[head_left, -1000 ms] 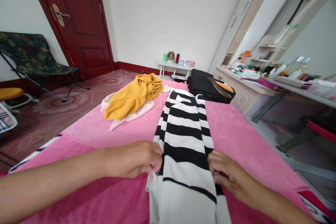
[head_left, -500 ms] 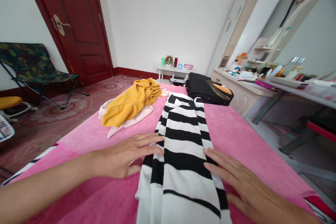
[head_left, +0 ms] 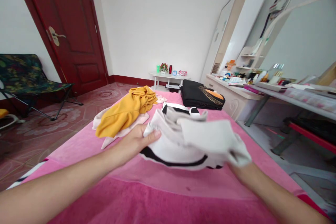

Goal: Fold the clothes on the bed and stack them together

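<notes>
A black-and-white striped garment [head_left: 183,140] is lifted off the pink blanket [head_left: 162,189], its near end folded up and away from me. My left hand [head_left: 136,141] grips its left edge, thumb on top. On the other side, my right hand [head_left: 237,168] is under the cloth; its fingers are hidden by the fabric, which drapes over them. The far end of the garment still rests on the blanket.
A yellow garment [head_left: 126,110] lies on a white one at the left of the bed. A folded black garment [head_left: 201,94] sits at the far end. A small white table [head_left: 169,77], a folding chair [head_left: 23,77], a dark red door and a cluttered dresser [head_left: 241,87] surround the bed.
Both hands lay flat on the striped garment half a second ago. Now they have taken its near end and raised it, folding it toward the far end. The view has tilted up slightly.
</notes>
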`<state>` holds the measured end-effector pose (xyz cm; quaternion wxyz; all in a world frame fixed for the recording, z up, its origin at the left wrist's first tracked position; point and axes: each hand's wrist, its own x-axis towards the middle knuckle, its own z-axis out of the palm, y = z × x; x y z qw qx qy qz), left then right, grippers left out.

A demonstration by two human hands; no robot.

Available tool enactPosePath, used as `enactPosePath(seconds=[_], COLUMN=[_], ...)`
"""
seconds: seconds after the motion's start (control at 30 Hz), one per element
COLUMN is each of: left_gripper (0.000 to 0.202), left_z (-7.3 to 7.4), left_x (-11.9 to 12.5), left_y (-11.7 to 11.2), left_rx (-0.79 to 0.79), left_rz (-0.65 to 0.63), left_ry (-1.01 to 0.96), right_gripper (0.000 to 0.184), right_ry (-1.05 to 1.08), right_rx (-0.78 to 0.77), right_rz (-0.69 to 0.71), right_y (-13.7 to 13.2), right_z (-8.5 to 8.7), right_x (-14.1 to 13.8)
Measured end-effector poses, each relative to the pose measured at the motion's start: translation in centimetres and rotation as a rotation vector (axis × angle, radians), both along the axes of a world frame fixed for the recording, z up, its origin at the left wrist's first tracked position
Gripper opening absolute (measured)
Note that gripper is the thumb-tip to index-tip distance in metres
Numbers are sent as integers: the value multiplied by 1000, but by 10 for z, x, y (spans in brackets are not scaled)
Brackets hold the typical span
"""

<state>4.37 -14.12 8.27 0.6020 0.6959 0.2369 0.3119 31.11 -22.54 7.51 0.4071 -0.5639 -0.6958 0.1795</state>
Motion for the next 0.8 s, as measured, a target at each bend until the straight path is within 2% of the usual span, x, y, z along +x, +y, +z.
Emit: enactPosePath(seconds=[0.1,0.2,0.3,0.37,0.47,0.57,0.67,0.73,0.8], left_gripper=[46,45,36,30,28,38,49,56,57], left_z=[11,6,-15,-34,-64,-86,-95,-97,-94], left_x=[30,64,91,103,115,119,118,118,119], left_y=[47,111,169,195,214,219,223,227,229], left_rx=[-106,-52,188,274,297,429,503,465,368], left_rz=[236,431,671,752,805,860,891,897,870], left_ry=[-59,-2,360,552,673,794,819,798,721], right_gripper=[47,45,35,30,34,44,49,61,71], right_ry=[250,437,253,62,-166,-278,-252,-153,46], right_rx=[28,43,33,-21,-126,-155,-50,42,37], right_rz=[-84,-175,-314,-430,-619,-766,-852,-882,-826], right_y=[53,116,173,199,213,211,209,213,218], right_z=[14,12,-10,-33,-66,-87,-94,-96,-96], right_x=[14,33,57,71,81,81,82,86,91])
